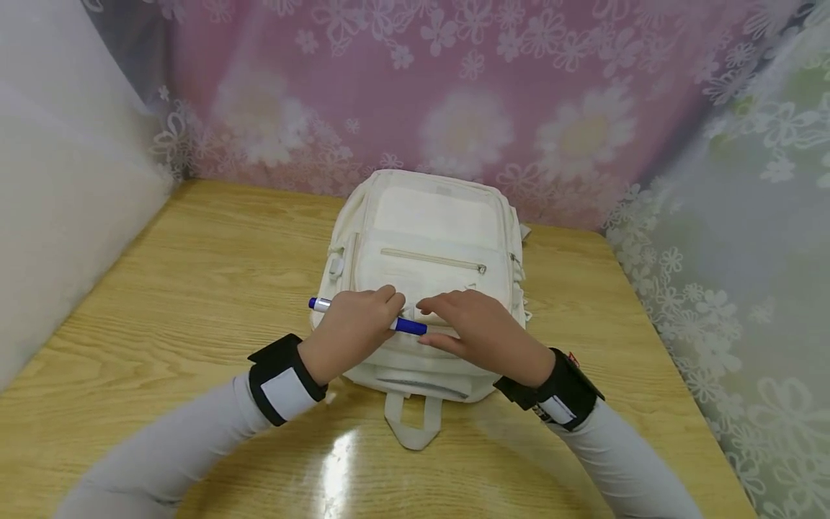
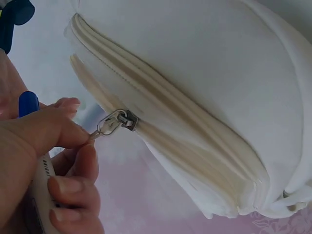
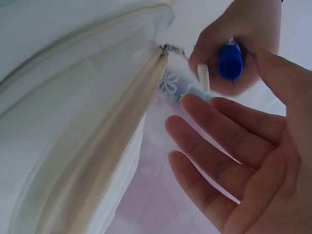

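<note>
A cream backpack (image 1: 437,216) lies on its back, front pockets up, its top handle (image 1: 415,436) towards me. My left hand (image 1: 357,321) is over its near part. In the left wrist view, thumb and index finger pinch the metal zipper pull (image 2: 111,123) of a front pocket. The other fingers of that hand curl round a white marker with blue ends (image 2: 41,197). My right hand (image 1: 483,328) is beside the marker's blue end (image 1: 411,327). Its fingers are spread and relaxed in the right wrist view, with nothing between them.
The backpack rests on a wood-grain table (image 1: 214,252). Pink floral cloth (image 1: 389,94) hangs behind the table, with pale cloth on the left and floral cloth (image 1: 733,252) on the right. Another zipped pocket (image 1: 431,259) crosses the backpack's front.
</note>
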A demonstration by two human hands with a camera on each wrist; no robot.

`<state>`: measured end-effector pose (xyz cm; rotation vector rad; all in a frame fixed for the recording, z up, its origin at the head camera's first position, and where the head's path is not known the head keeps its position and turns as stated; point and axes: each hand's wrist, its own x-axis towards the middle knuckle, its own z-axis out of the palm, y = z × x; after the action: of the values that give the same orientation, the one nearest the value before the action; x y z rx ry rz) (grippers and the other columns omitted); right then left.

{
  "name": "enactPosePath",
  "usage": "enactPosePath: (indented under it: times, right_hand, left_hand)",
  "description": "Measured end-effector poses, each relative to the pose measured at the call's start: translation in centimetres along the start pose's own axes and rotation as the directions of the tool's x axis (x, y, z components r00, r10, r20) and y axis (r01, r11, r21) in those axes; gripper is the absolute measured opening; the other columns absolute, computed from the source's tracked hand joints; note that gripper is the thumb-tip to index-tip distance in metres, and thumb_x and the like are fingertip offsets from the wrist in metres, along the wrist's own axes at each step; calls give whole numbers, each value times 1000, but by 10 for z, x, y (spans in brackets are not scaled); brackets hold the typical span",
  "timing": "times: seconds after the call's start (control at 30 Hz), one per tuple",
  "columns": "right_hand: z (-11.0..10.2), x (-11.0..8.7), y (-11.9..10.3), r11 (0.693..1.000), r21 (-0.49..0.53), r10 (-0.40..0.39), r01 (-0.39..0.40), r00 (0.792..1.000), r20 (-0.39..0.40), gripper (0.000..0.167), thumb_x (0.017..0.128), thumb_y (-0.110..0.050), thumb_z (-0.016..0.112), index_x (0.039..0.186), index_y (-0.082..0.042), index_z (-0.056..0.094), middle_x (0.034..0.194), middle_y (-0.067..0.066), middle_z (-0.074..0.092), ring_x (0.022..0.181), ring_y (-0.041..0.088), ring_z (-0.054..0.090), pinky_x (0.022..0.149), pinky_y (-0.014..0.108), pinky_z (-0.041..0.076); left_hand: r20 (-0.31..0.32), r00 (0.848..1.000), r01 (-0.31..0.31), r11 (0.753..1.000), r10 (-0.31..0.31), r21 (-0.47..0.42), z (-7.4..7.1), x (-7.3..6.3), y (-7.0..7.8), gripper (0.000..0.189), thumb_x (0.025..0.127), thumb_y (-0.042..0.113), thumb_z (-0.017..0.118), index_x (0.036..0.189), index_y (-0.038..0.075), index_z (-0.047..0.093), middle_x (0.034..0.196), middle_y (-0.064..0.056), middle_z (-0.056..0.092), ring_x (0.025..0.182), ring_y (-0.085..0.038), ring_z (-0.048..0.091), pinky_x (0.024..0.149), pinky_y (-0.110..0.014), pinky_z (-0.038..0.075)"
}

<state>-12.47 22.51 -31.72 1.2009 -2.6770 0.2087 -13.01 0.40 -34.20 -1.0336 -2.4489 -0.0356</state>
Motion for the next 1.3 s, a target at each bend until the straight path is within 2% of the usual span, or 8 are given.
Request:
enactPosePath:
  times: [0.17,0.43,0.7,0.87,0.97,1.03,1.2,1.3]
  right_hand:
    - [-2,-9,18,998,-45,49,-49,999,-6,33,84,-34,68,107,-11,63,99,2,67,84,17,63,76,33,51]
    - [5,-30,44,996,-84,15,-15,1000,0,32,75,-22,78,98,-11,60,109,5,62,95,22,59,80,37,49]
    - [10,-30,52,999,-54,-7,5,999,-38,18,77,-10,75,90,-12,62,101,4,64,87,19,61,73,33,51]
    - [1,-26,51,999,-44,-27,21,991,-134,15,81,-9,71,91,-10,60,89,1,61,72,13,54,62,28,47]
    - [-5,-21,51,997,-72,-34,20,980,-194,15,81,-10,70,90,-10,58,87,1,60,67,11,50,58,27,44]
    - [-9,-17,51,996,-88,-37,18,974,-222,16,82,-11,70,90,-10,57,88,1,59,67,11,51,57,26,43]
    - [-16,-12,51,994,-105,-42,15,965,-259,15,82,-10,70,90,-9,58,91,3,60,66,12,54,53,26,39]
    - [-18,-13,51,995,-102,-30,2,963,-268,15,82,-10,70,90,-9,58,92,3,60,64,12,52,52,24,37]
  left_hand:
    - [47,998,30,999,-29,-12,-1,-11,-7,34,71,28,81,87,11,56,73,2,51,57,-8,57,44,-21,38]
    - [46,998,54,995,-50,-86,5,-26,-17,31,72,24,81,84,13,54,72,4,52,60,-7,58,42,-19,33]
    - [84,994,83,977,-68,-198,4,-26,-16,31,76,30,77,93,14,56,77,5,61,59,-5,55,45,-18,36]
    - [126,991,88,937,-47,-339,-4,-17,-8,40,88,39,62,109,8,48,84,0,56,61,-7,45,51,-19,38]
    - [85,996,11,912,26,-409,-9,-8,4,28,94,25,52,111,4,46,88,-3,50,69,-9,43,62,-21,41]
    - [40,993,-87,923,110,-374,-10,0,15,17,95,13,45,108,2,46,88,-3,46,72,-11,42,65,-22,40]
    - [1,943,-327,925,334,-194,-1,23,47,10,97,4,42,106,5,48,89,-1,45,74,-10,40,66,-19,37]
    - [55,921,-377,917,387,-130,8,39,63,12,98,8,46,108,9,51,94,1,49,74,-8,43,64,-17,37]
